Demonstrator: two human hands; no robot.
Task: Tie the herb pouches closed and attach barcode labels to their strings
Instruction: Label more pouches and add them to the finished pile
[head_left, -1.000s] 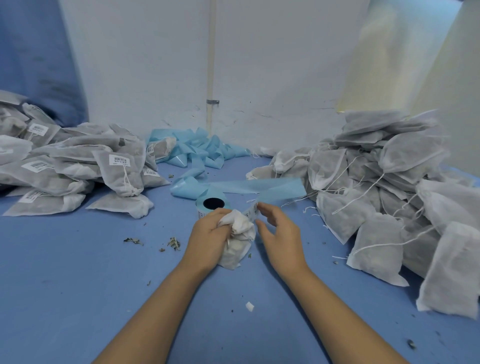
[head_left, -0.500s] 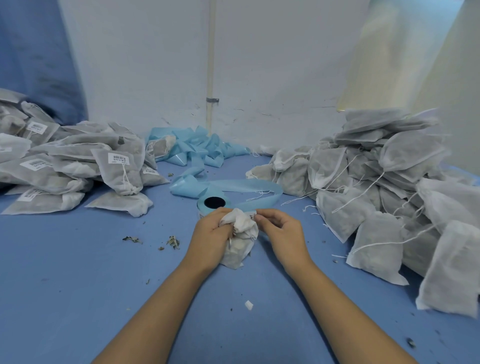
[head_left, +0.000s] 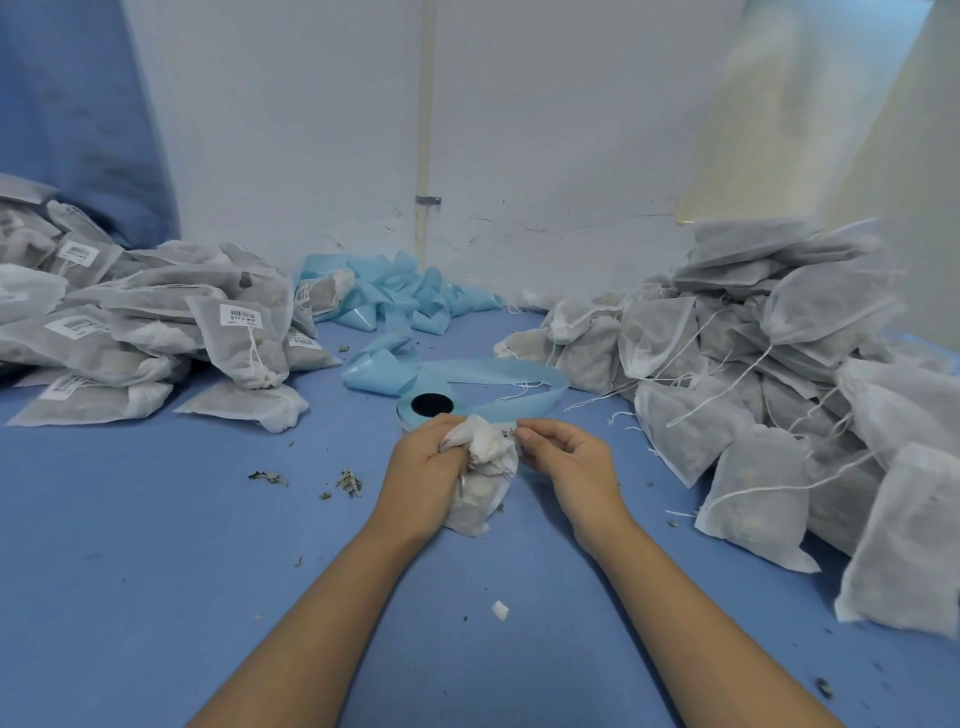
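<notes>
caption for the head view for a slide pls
Left hand grips a herb pouch while the right hand pinches a barcode label at its gathered top, beside the label roll.

I worked at a blue tabletop pushed against a scuffed white wall at twelve o'clock. A pale pipe ran down the wall, fixed by a small metal clamp. Blue fabric hung at ten o'clock; at two o'clock a cream panel caught soft, warm light.
</notes>
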